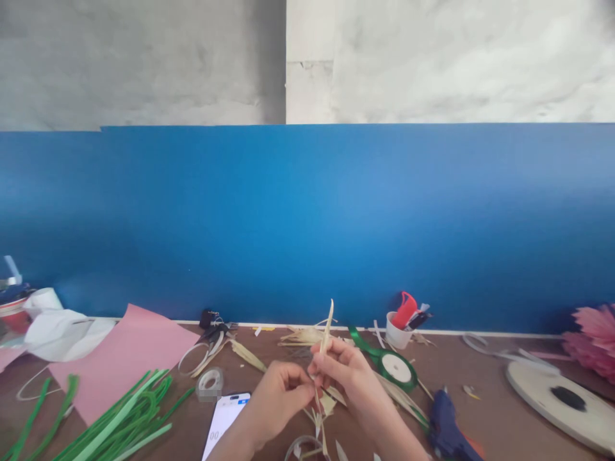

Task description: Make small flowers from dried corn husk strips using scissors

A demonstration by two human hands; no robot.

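Observation:
A pale, dry leaf strip (327,328) stands upright with its curved tip above my right hand (346,372), whose thumb and fingers pinch it. Close beside it on the left, my left hand (286,396) has its thumb and fingers pressed together near the strip's lower part; what lies between them is too small to make out. Thin pale ends hang below both hands. Under them, more dry strips (328,404) lie on the brown table (262,349).
Left are green pipe cleaners (120,422), pink paper (125,355), a tape roll (210,383) and a phone (225,419). Right are a green ribbon spool (398,369), a white cup (398,333), a blue glue gun (446,419) and a large pale reel (538,390). A blue panel (307,224) stands behind.

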